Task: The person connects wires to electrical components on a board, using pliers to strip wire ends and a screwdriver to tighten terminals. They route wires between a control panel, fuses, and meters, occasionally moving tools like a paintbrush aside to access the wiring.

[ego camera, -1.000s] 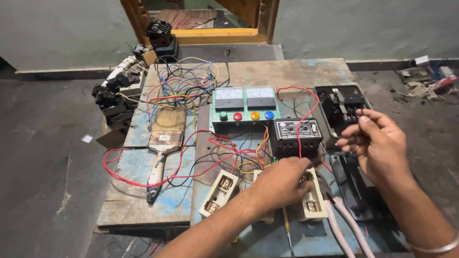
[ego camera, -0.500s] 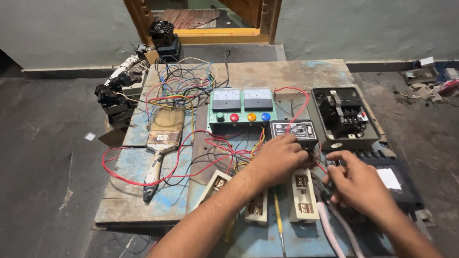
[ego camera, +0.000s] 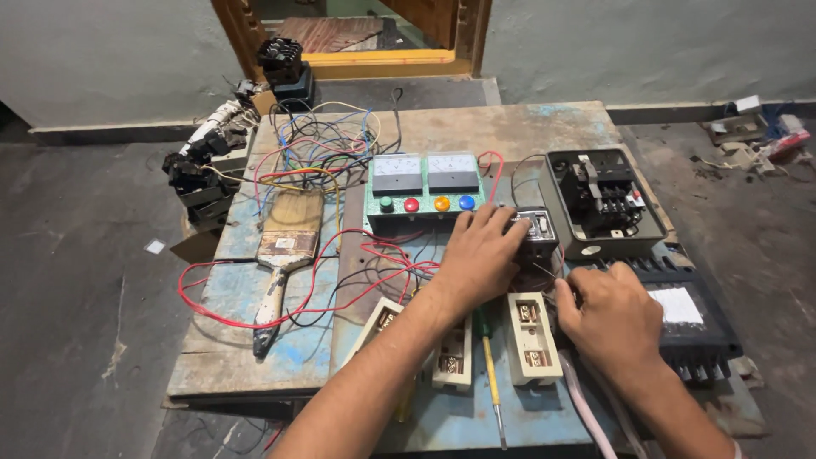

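My left hand (ego camera: 483, 255) lies over a small black switching unit (ego camera: 539, 228) in the middle of the board, fingers spread across its top and holding it down. Just right of it, my right hand (ego camera: 614, 319) is closed, pinching a thin wire (ego camera: 544, 272) that runs toward the unit. Behind the hands stands a green panel (ego camera: 425, 191) with two meters and several coloured buttons. Below the hands lie white fuse holders (ego camera: 531, 336) and a green-handled screwdriver (ego camera: 491, 382). Red wires (ego camera: 255, 323) loop across the board.
A paintbrush (ego camera: 285, 246) lies at the left of the wooden board (ego camera: 510, 123). An open grey starter box (ego camera: 603, 200) and a black finned unit (ego camera: 697, 323) sit at the right. A wire tangle (ego camera: 323, 144) and black contactors (ego camera: 200, 170) are at the back left. Bare floor surrounds the board.
My right hand has come down from above the starter box to the board beside the black unit. My left hand has slid up from the fuse holders onto that unit.
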